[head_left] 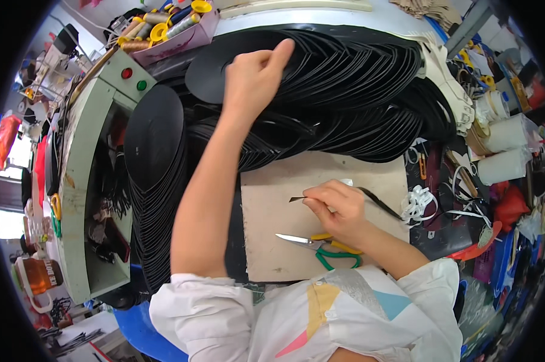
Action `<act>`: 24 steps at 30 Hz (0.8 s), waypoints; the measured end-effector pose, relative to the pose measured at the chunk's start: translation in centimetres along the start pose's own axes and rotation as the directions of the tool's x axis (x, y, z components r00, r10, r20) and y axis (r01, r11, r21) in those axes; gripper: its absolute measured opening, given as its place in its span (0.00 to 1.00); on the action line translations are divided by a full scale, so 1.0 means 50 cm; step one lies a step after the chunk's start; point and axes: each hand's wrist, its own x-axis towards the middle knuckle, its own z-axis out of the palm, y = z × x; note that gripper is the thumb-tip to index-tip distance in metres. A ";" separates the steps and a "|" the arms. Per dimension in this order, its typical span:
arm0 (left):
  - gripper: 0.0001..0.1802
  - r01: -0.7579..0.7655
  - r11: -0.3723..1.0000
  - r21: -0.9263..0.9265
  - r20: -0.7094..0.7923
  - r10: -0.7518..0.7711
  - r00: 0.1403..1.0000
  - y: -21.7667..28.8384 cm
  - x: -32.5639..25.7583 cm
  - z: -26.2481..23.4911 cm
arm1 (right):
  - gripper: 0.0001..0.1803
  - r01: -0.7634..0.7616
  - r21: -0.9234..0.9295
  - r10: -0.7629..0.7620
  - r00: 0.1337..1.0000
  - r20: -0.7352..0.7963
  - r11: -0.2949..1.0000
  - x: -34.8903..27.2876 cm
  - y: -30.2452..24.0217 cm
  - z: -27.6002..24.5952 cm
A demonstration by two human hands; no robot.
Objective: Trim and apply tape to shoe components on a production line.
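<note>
My right hand [339,208] pinches a narrow black strip [381,203] between thumb and fingers. A short cut end points left from the fingertips, and the rest trails out behind the hand to the right. Below it, scissors [311,242] with yellow and green handles lie on the beige work board [263,223], blades pointing left. Stretched far forward, my left hand [257,75] is over the large pile of flat black oval pieces [357,69]. Its fingers are curled and the thumb sticks out to the right; whether they grip a piece is hidden.
More black ovals [155,136] overlap in a long row at the left, beside a pale green cabinet [100,108] with red and green buttons. Thread spools [170,27] fill a pink box at the back. White ribbon [418,204] lies bunched right of the board, near plastic containers [504,166].
</note>
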 end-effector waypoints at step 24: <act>0.09 -0.080 0.773 -0.629 -0.138 -0.010 0.990 0.103 -0.177 -0.039 | 0.17 -0.244 0.483 0.253 0.966 0.048 0.841 0.296 -0.015 -0.067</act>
